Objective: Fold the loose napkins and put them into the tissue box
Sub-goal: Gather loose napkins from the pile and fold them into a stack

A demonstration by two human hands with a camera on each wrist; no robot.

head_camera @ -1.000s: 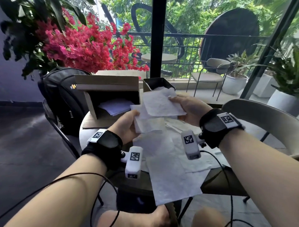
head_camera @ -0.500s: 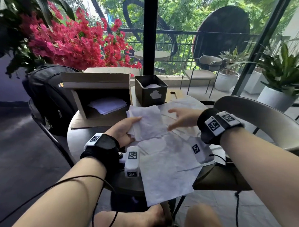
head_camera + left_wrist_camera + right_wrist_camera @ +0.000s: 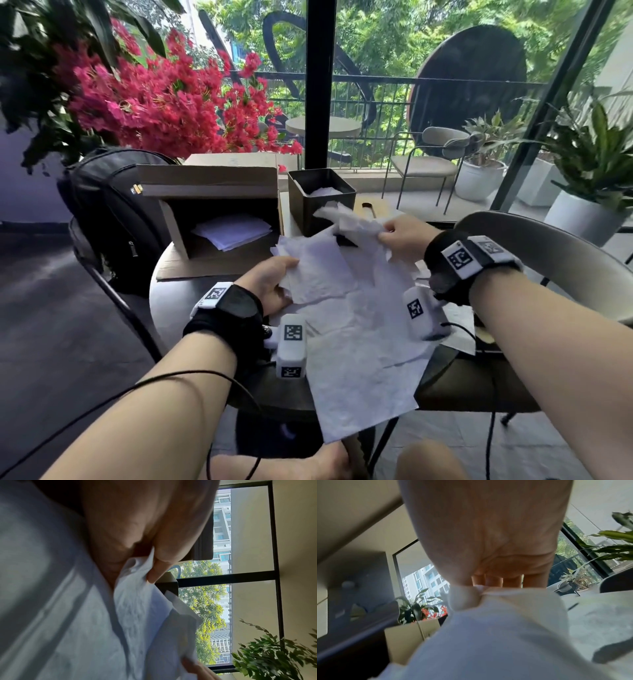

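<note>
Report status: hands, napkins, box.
Left hand holds folded napkins. Right hand pinches a crumpled napkin before the black tissue box. Nothing blocking.

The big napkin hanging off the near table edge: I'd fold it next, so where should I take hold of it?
Probably pinch the big napkin at its overhanging near corner, coming from below the table edge on your side. That part hangs free, while its far end lies under other napkins and the left hand.

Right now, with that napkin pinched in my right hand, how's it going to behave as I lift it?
Probably floppy: the napkin already droops and crumples from the right hand. Likely very light, since a fingertip pinch carries it. It may tear if tugged, as the sheet looks thin and its lower part seems to trail onto the pile on the table.
</note>
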